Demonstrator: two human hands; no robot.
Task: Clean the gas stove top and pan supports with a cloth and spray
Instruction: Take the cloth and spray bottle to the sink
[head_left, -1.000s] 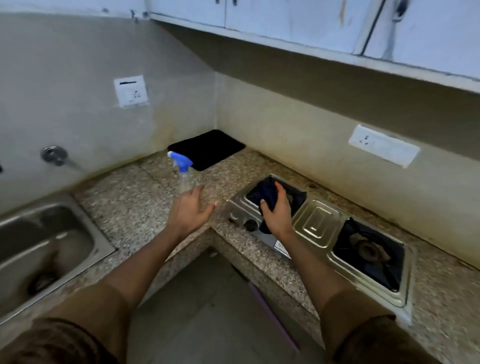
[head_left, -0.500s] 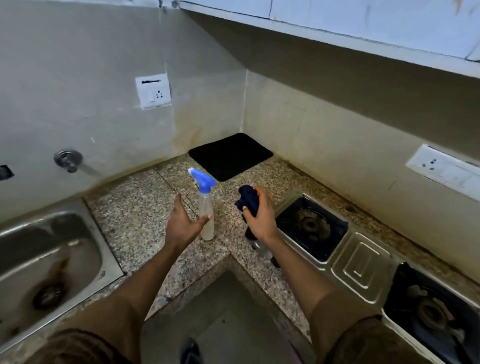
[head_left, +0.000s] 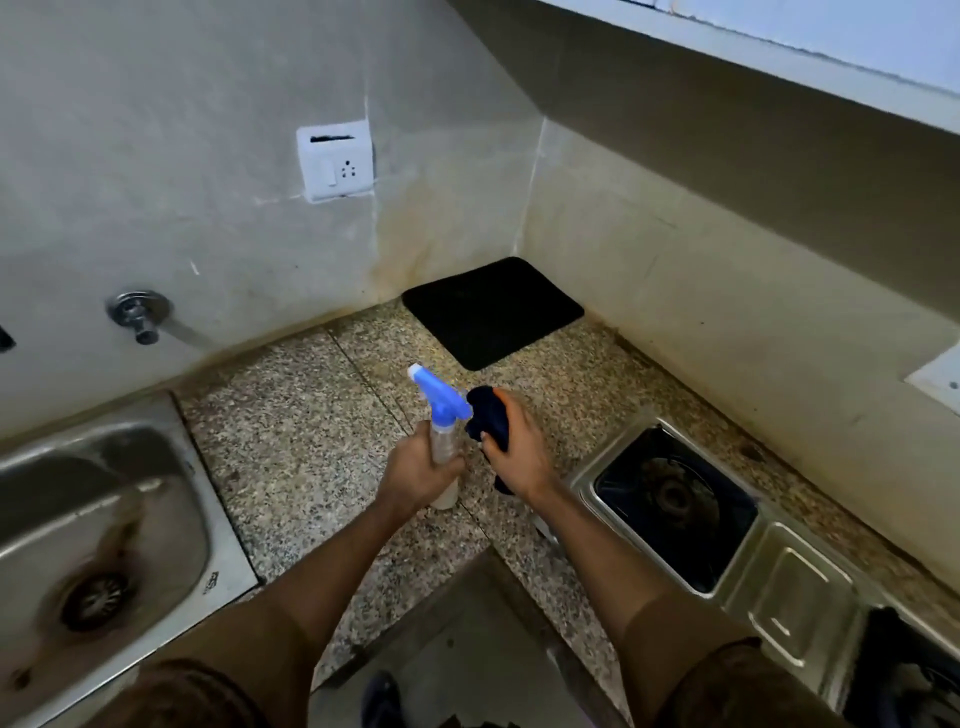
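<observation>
A clear spray bottle (head_left: 444, 441) with a blue trigger head stands on the granite counter (head_left: 301, 441). My left hand (head_left: 415, 470) grips its body. Just to its right, my right hand (head_left: 522, 454) holds a bunched dark blue cloth (head_left: 488, 418) above the counter. The steel gas stove (head_left: 779, 566) lies at the right, set into the counter. Its left burner (head_left: 675, 496) sits in a black recess, and a second burner (head_left: 914, 670) shows at the lower right edge.
A steel sink (head_left: 93, 525) fills the left side, with a wall tap (head_left: 137, 314) above it. A black mat (head_left: 491, 312) lies in the counter's far corner. A white socket (head_left: 335, 161) is on the wall. The floor shows in the counter's inner corner below.
My left hand has closed round the spray bottle. My right hand has carried the cloth off the stove to beside the bottle. The view has swung left.
</observation>
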